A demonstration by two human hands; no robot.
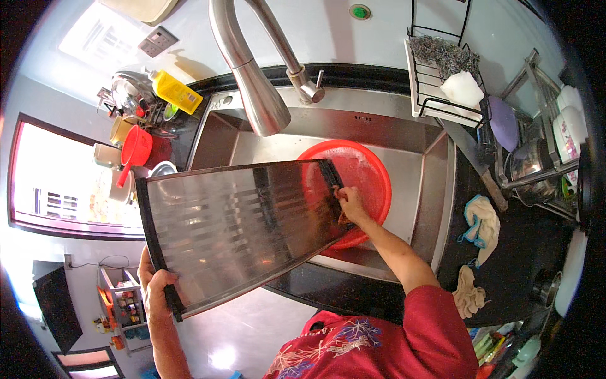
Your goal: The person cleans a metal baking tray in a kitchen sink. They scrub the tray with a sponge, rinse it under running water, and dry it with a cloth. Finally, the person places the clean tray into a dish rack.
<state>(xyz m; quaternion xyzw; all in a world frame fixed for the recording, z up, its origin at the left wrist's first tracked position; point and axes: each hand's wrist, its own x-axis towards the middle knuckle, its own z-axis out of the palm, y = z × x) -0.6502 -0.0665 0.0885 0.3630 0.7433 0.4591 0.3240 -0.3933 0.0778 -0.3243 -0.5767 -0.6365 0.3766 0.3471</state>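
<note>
A wide, flat metal panel [233, 221] with black strips along its two short ends is held tilted over the sink's left front. My left hand [154, 284] grips its left black strip near the lower corner, thumb on top. My right hand [353, 205] is closed at the right black strip, on a small brownish cloth [343, 218] that is mostly hidden by the fingers. Beneath the panel's right end, a red basin [377, 183] with whitish suds stands in the steel sink [413, 189]. The panel covers part of the basin.
A steel faucet [259, 95] hangs over the sink. On the right counter lie a large knife [470, 155], a white glove with blue trim [483, 227] and a beige cloth [469, 292]. A wire rack [435, 104] holds scourers. Left stand a yellow bottle [175, 92] and red dipper [136, 148].
</note>
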